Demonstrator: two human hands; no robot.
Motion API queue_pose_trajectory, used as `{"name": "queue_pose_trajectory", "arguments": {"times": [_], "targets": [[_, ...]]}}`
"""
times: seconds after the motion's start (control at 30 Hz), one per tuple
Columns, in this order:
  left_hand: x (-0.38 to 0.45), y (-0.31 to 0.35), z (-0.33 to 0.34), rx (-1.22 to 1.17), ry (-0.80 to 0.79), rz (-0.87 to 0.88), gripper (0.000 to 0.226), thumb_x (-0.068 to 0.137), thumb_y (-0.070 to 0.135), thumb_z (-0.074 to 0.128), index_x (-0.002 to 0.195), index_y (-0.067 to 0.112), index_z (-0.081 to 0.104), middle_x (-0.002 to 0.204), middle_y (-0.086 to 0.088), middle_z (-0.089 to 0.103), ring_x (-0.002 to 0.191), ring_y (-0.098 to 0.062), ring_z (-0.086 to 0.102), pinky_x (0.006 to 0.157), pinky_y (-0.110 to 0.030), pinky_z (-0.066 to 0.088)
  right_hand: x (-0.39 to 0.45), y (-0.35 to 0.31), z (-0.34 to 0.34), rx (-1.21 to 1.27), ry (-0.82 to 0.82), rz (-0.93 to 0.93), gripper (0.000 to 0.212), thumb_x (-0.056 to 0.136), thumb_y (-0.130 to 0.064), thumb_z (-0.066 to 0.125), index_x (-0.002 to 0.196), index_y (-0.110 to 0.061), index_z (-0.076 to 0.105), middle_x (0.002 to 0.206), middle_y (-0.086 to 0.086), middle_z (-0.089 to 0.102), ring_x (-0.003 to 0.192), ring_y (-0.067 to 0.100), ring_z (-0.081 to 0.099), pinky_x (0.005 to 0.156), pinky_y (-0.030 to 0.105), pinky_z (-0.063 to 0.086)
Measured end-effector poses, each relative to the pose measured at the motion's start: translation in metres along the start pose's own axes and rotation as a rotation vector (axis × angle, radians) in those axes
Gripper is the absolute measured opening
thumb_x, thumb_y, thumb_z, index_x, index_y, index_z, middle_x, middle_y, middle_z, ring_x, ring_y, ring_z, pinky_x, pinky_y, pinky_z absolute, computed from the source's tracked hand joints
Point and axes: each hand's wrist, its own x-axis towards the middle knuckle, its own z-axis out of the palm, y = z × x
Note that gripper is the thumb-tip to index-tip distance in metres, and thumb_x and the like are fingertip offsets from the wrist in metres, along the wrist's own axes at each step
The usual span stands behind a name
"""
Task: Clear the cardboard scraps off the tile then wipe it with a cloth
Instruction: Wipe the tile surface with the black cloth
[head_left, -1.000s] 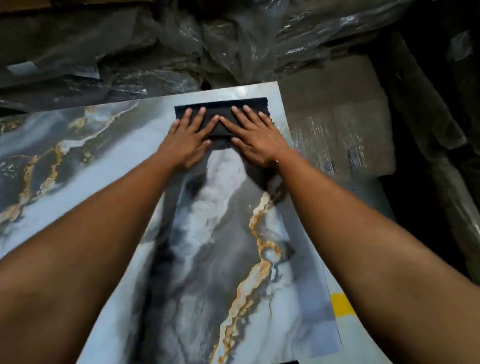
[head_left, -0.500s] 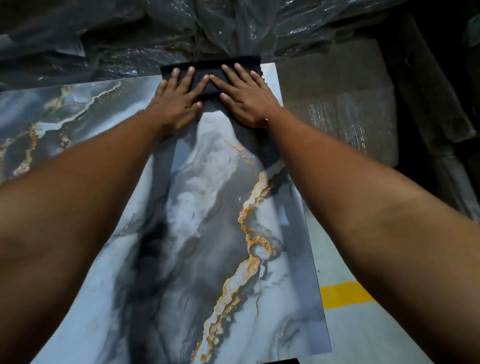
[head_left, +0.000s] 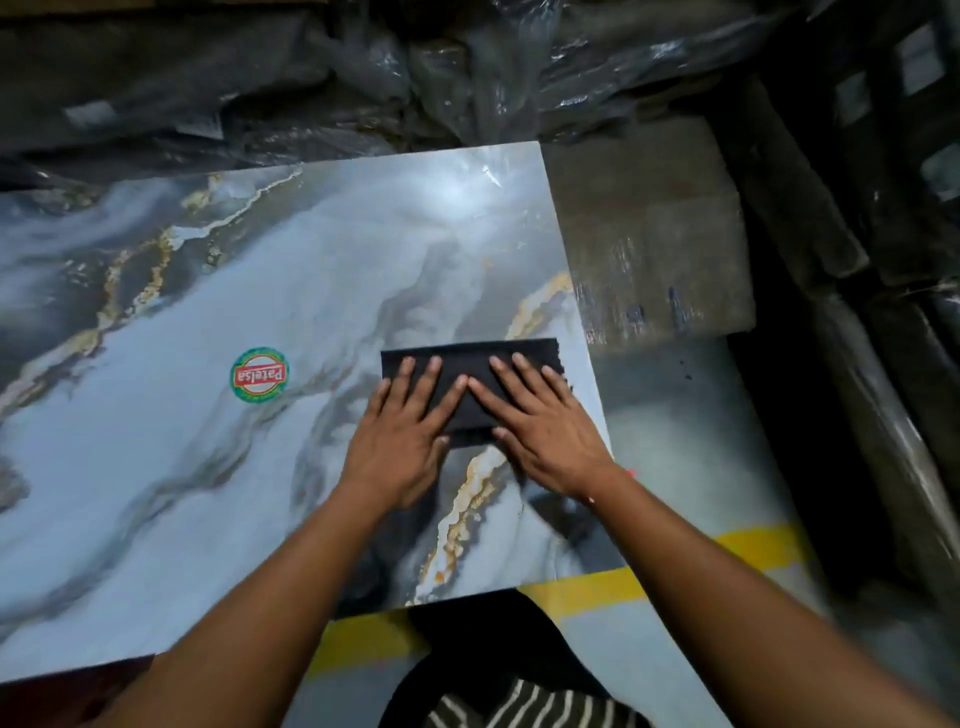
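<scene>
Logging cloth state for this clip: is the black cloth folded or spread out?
Folded: the cloth is a compact, straight-edged rectangle lying flat on the tile under both hands.

— How many tiles?
— One marbled tile (head_left: 218, 467), filling the left and centre of the frame.
— Cloths?
— One dark cloth (head_left: 470, 364), right of centre.
— Hands?
— Two: left hand (head_left: 400, 447), right hand (head_left: 540, 431).
— Stickers?
— One round sticker (head_left: 259, 374), left of centre.
</scene>
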Motion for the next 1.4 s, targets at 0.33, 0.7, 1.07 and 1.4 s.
{"name": "queue_pose_trajectory", "arguments": {"times": [0.33,0.7,1.07,1.4], "targets": [[-0.164,0.089,0.050,-0.061,-0.044,-0.002,0.076,0.093,0.044,0.036,0.164,0.034,0.013,0.173,-0.003,0.007,0.159,-0.032,0.008,0.122,-0.049,0.016,-0.173,-0.078,0.038,0.035,-0.058,0.076,0.061,0.111,-0.047,0.030,0.164,-0.043,0.001,0.174,-0.007,-0.004,0.161,0.020,-0.007,0.126,0.046,0.009],[-0.168,0.108,0.046,-0.068,-0.074,-0.002,0.076,0.093,0.046,0.037,0.164,0.032,0.016,0.172,-0.004,0.014,0.158,-0.031,0.016,0.118,-0.050,0.020,-0.196,-0.073,0.032,0.049,-0.071,0.105,0.061,0.112,-0.045,0.029,0.164,-0.044,-0.003,0.174,-0.008,-0.007,0.160,0.017,-0.010,0.125,0.044,0.006],[-0.043,0.097,0.019,-0.047,-0.035,0.007,0.075,0.095,0.046,0.035,0.165,0.034,0.008,0.173,-0.003,0.004,0.159,-0.031,0.004,0.122,-0.050,0.013,-0.107,0.015,0.010,0.080,-0.021,0.103,0.062,0.110,-0.048,0.030,0.164,-0.044,-0.001,0.174,-0.008,-0.006,0.160,0.018,-0.011,0.127,0.047,0.009],[0.134,0.027,-0.045,-0.040,-0.011,-0.068,0.066,0.105,0.047,0.028,0.163,0.041,-0.003,0.172,0.000,-0.012,0.159,-0.030,-0.012,0.127,-0.050,0.004,0.077,0.114,-0.036,0.115,0.009,0.012,0.060,0.108,-0.049,0.022,0.164,-0.042,0.005,0.174,-0.004,-0.002,0.161,0.023,-0.007,0.128,0.049,0.009]]}}
